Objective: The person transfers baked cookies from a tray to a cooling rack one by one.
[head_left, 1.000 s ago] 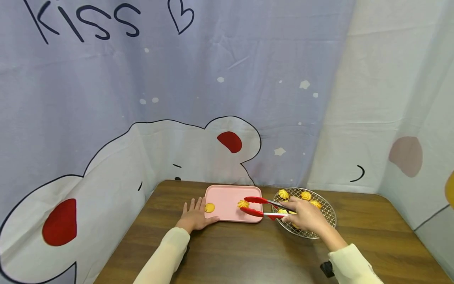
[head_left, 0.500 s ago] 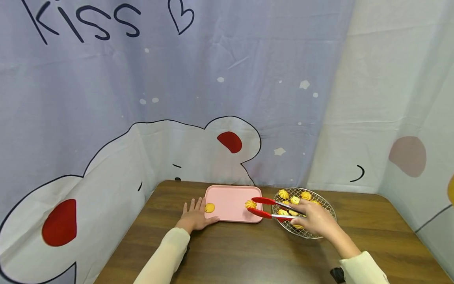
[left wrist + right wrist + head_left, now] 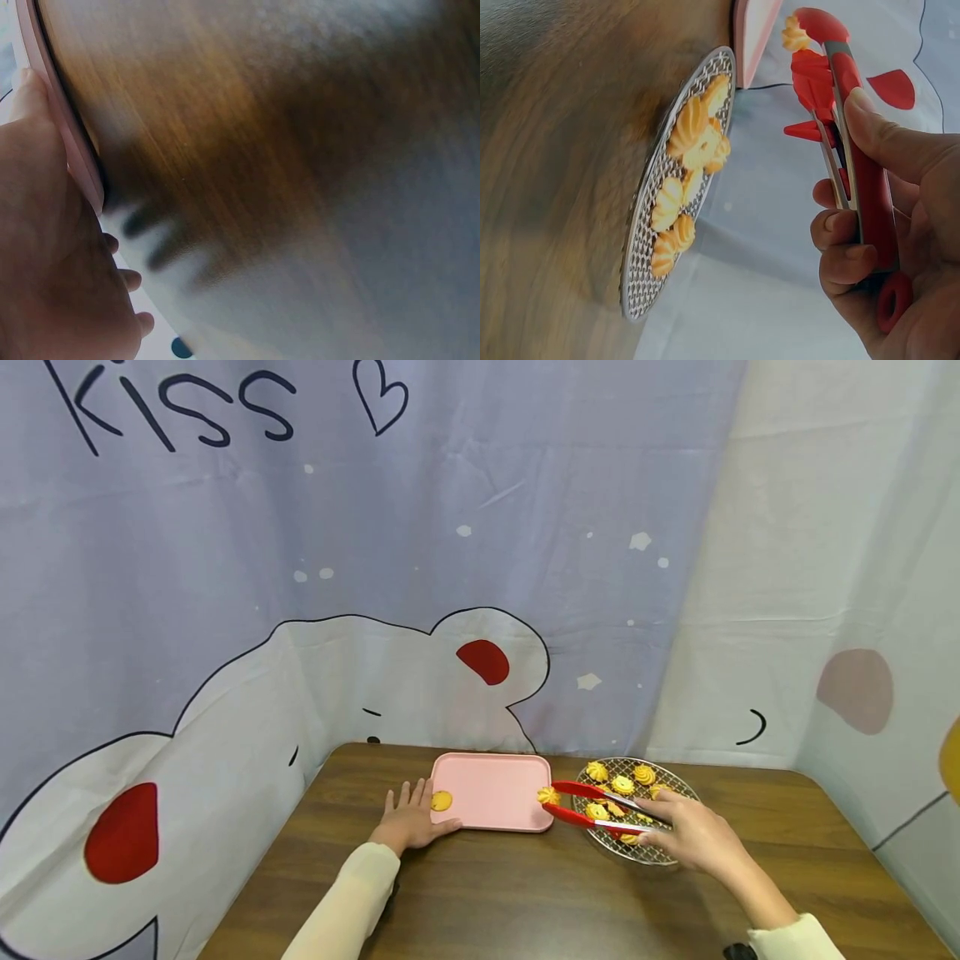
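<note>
My right hand (image 3: 697, 835) grips red-and-metal tongs (image 3: 576, 789), thumb on one arm and fingers curled round the other. Between the tong tips sits a piped swirl cookie (image 3: 548, 796), overlapping the right rim of the pink tray (image 3: 491, 793) in the head view. In the right wrist view this cookie (image 3: 795, 34) shows at the tips, above the table. My left hand (image 3: 411, 822) rests at the tray's left edge, fingers spread, thumb along the front rim. Beside it a flat round cookie (image 3: 441, 801) lies at the tray's left end.
Right of the tray stands a round wire mesh rack (image 3: 686, 802) bearing several piped cookies (image 3: 667, 202); the tongs and right hand pass over it. The wooden table (image 3: 495, 893) meets a printed curtain (image 3: 390, 693) behind and at the sides.
My right hand has drawn the tongs and the held cookie to the right, from over the tray to its right rim. The left hand has stayed in place.
</note>
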`<state>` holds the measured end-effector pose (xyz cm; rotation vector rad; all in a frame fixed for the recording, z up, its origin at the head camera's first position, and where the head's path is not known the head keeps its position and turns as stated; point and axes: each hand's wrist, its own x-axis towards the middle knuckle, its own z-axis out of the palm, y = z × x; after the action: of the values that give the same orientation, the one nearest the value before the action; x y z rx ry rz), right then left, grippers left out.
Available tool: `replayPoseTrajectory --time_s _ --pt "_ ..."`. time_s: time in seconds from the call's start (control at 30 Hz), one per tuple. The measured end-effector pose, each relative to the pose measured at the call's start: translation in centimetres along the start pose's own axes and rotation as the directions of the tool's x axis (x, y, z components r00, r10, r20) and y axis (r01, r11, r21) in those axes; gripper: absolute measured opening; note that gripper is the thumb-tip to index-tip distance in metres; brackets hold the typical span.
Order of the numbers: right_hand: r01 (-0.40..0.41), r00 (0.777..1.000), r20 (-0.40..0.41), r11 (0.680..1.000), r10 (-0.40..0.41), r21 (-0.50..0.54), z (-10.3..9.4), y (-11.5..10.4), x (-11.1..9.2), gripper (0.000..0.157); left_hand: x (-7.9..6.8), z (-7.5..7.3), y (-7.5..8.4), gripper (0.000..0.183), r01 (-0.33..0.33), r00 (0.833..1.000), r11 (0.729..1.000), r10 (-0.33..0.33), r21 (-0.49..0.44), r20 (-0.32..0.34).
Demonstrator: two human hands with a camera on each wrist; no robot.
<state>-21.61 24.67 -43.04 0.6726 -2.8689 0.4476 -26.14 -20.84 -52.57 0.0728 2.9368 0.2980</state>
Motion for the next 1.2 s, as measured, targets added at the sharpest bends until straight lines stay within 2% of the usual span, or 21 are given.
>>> replayPoseTrajectory --time_s 0.33,0.57,0.93,1.2 --pt "-0.052 0.999 0.003 0.999 0.052 -0.008 -0.8 1.2 -1.7 0.056 0.2 0.2 -0.2 0.112 0.0 1.0 1.0 0.0 -0.008 -0.003" --pt "-0.079 0.997 -0.013 0.997 0.079 -0.012 -1.1 2.1 -2.6 0.056 0.5 0.5 -0.3 0.115 0.009 1.0 1.0 -0.009 0.005 0.026" --pt "-0.101 0.993 -0.054 0.995 0.1 -0.016 -1.6 3.0 -4.4 0.055 1.2 1.3 -0.7 0.114 -0.005 1.0 1.0 0.005 -0.009 -0.009" --pt "-0.127 0.99 -0.066 0.992 0.126 -0.01 -2.0 3.8 -5.9 0.059 1.4 1.4 -0.9 0.112 -0.01 1.0 1.0 0.01 -0.005 -0.019"
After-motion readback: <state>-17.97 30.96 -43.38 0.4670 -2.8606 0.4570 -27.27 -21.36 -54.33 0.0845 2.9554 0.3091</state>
